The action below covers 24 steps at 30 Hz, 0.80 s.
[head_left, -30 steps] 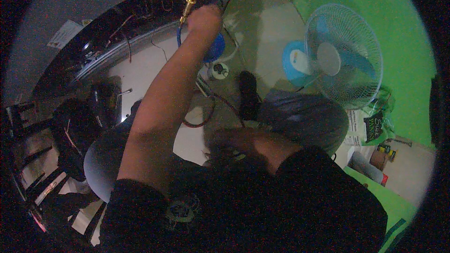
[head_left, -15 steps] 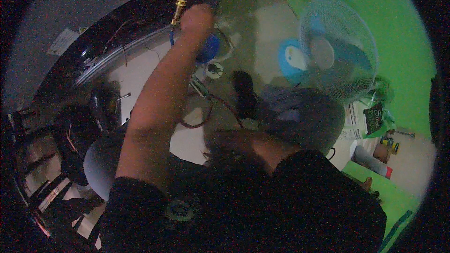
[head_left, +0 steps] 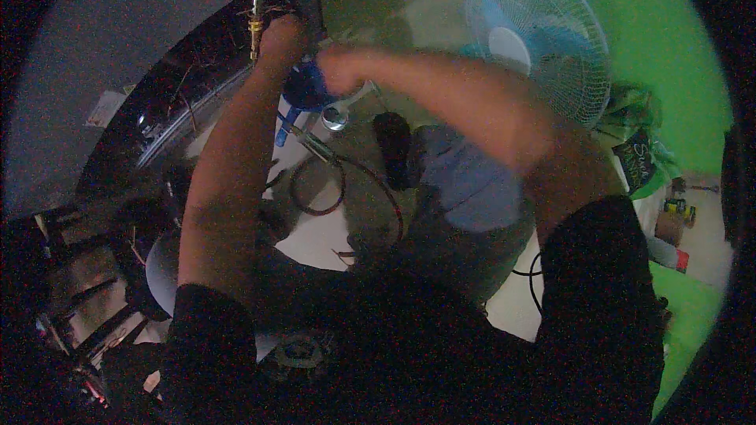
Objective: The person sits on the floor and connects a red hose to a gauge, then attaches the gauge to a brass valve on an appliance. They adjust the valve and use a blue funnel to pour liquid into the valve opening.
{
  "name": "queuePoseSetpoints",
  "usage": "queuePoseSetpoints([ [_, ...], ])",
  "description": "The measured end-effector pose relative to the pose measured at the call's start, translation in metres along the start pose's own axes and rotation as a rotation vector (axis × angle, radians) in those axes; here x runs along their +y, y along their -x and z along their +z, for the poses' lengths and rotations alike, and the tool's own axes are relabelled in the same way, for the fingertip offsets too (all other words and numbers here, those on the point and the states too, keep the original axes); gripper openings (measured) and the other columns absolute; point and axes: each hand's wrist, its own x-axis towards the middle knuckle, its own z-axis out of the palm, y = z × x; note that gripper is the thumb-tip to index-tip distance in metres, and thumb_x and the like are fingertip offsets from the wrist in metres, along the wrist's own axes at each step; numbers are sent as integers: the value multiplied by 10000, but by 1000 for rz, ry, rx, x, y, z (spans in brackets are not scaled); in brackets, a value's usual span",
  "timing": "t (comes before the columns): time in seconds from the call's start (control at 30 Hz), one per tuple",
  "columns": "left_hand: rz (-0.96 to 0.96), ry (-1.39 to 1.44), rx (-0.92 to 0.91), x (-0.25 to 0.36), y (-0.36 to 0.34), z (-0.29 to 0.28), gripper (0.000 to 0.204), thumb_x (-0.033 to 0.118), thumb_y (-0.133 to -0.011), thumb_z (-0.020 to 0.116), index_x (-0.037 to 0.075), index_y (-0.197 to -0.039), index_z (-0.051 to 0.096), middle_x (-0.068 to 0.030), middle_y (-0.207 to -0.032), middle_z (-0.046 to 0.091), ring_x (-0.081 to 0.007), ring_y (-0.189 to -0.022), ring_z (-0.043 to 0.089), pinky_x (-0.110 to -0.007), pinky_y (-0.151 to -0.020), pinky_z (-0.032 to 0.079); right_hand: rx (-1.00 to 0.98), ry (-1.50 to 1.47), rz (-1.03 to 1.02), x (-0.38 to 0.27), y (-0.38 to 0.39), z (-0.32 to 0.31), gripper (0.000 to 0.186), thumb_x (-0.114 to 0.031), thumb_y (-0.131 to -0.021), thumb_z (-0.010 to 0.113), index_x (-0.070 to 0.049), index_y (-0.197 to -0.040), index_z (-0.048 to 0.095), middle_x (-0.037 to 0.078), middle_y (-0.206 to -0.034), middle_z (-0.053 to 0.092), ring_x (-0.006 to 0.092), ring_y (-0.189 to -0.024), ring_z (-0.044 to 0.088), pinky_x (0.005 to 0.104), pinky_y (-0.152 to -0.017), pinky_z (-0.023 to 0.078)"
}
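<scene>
My left hand (head_left: 283,38) is closed at the far left, reaching out over the floor. Right beside it stands a slim brass-and-silver nozzle (head_left: 256,27), seemingly in its grip; the fingers on the far side are hidden. To its right, my right hand (head_left: 342,69) is at the rim of a round blue object (head_left: 305,88). Blur hides how its fingers are set. Below them lie a silver metal fitting (head_left: 311,142) on a looped reddish-brown hose (head_left: 344,189) and a small round pale thing with a dark centre (head_left: 335,116).
A dark panel with loose wires (head_left: 189,94) runs along the far left. A blue-and-white fan (head_left: 508,47) stands at the right by a green wall (head_left: 654,47). A dark bag (head_left: 634,165) and a yellow-black item (head_left: 680,211) lie at the right. A black cable (head_left: 533,283) curves nearer.
My right hand has swung from near my lap out to the blue object beside my left hand. The left hand stays by the nozzle. The whole view has turned somewhat.
</scene>
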Motion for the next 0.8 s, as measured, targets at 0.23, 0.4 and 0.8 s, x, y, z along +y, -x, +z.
queuePoseSetpoints([
  [0.23, -26, -42, -2, -10, -6, 12, 310, 193, -849, 581, -39, -1044, 647, -224, -1025, 678, -356, -969, 677, -464, -829, 551, 150, -1009, 585, 28, 43, -87, 206, -182, -833, 616, 15, -886, 645, 150, -789, 652, 249, -593, 630, 369, -444, 488],
  [0.4, -163, 210, -38, 5, 14, -12, 337, 275, -823, 662, -1, -1016, 681, -214, -1067, 678, -348, -1009, 668, -454, -845, 547, 198, -1039, 620, 5, 8, -87, 180, -157, -846, 583, -9, -930, 644, 143, -872, 647, 249, -732, 634, 399, -528, 504],
  [0.8, -271, 173, 53, 7, 37, -12, 403, 346, -796, 705, 31, -1045, 671, -196, -1049, 684, -364, -983, 674, -472, -829, 547, 299, -739, 803, -2, -45, -54, 227, -73, -775, 607, 15, -967, 688, 182, -965, 677, 260, -881, 673, 406, -682, 532],
])
